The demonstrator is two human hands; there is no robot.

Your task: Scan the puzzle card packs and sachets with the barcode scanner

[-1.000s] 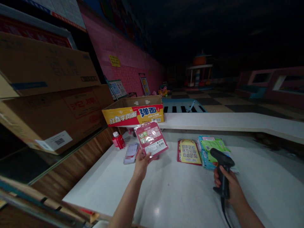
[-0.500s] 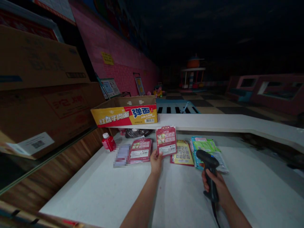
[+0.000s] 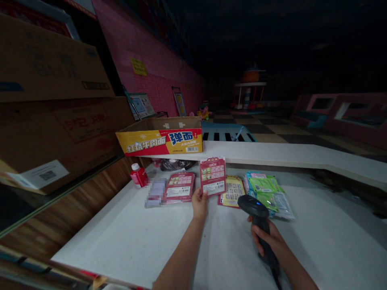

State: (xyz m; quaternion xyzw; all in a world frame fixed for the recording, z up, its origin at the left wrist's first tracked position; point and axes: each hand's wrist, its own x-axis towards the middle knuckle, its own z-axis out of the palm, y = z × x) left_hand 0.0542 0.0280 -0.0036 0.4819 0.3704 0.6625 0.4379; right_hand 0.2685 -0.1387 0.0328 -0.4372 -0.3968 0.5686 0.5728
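My left hand (image 3: pixel 200 203) pinches the lower edge of a flat red packet (image 3: pixel 212 175), which is tilted up so its printed panel and white barcode label face me. My right hand (image 3: pixel 266 237) is wrapped round the handle of a black barcode scanner (image 3: pixel 255 207). The scanner's head points left toward the packet, and a blue light shows on top. To the left lies a stack of similar red packets (image 3: pixel 180 186). Behind the held packet is a yellow packet (image 3: pixel 232 192), partly covered. Green and blue packets (image 3: pixel 264 186) lie beyond the scanner.
On the white counter (image 3: pixel 127 237) stand a red bottle (image 3: pixel 138 175) and a blurred flat item (image 3: pixel 156 193). An open cardboard noodle box (image 3: pixel 160 140) sits on the raised ledge (image 3: pixel 272 152). Large cartons (image 3: pixel 60 133) are stacked at left.
The scanner in my right hand has moved left and slightly down, and its head has turned toward the red packet. My left hand holds the packet in nearly the same place.
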